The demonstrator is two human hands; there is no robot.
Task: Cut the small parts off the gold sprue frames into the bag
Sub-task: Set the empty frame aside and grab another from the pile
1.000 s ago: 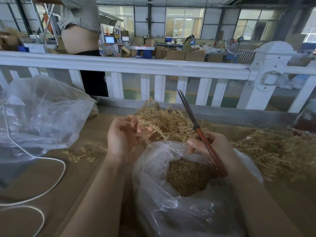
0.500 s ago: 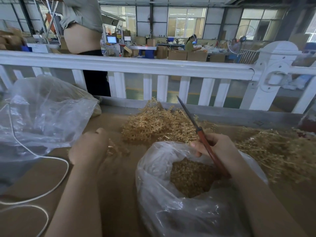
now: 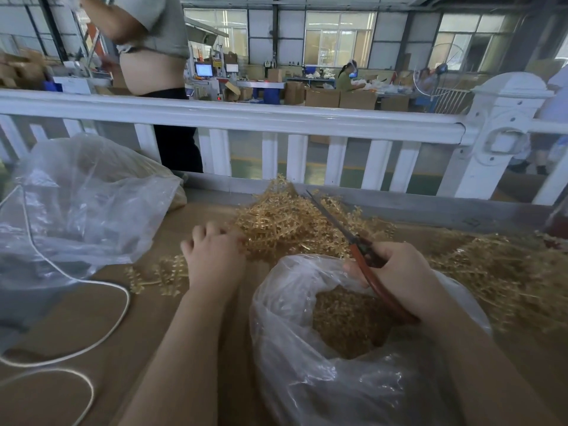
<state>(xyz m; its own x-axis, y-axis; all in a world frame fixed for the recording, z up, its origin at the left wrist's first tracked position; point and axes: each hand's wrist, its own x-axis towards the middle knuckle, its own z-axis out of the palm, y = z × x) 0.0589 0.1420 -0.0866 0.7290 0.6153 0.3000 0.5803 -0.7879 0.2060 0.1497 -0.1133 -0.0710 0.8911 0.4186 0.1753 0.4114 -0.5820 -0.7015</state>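
A heap of gold sprue frames [image 3: 285, 222] lies at the back of the brown table. My left hand [image 3: 212, 259] is at the heap's left edge, its fingers curled down into the frames with the fingertips hidden. In my right hand [image 3: 399, 272] are red-handled scissors [image 3: 362, 250], blades together and pointing up and to the left over the heap. Below that hand a clear plastic bag [image 3: 307, 364] stands open, with cut gold parts [image 3: 344, 321] inside.
More gold frames [image 3: 507, 272] spread over the table's right side, and a few lie loose on the left [image 3: 159, 275]. A large crumpled clear bag [image 3: 83, 204] and a white cord [image 3: 116, 318] fill the left. A white railing [image 3: 276, 118] backs the table; a person [image 3: 159, 72] stands beyond it.
My left hand dropped from above the bag to the table on the left, then moved right to the heap's edge. The right hand with the scissors has barely shifted.
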